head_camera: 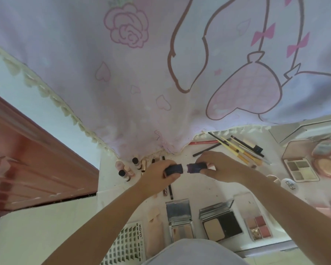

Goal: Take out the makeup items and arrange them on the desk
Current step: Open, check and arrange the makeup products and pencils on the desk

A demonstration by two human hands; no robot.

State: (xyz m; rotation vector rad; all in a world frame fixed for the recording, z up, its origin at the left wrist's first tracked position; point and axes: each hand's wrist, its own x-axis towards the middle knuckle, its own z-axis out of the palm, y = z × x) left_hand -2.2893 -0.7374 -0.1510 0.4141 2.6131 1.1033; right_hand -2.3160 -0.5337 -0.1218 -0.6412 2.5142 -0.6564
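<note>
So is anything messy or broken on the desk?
Nothing looks broken or spilled. The oddest thing is the pencils and brushes lying crisscrossed in a loose heap at the back. The dark tube is in two pieces, one in the left hand, one in the right hand, seemingly just uncapped.

two hands, five open palettes, perhaps two dark-capped bottles

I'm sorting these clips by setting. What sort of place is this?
Probably a home dressing table in a bedroom: open eyeshadow palettes, makeup brushes and small bottles lie on a white desk under a cartoon-print curtain.
</note>
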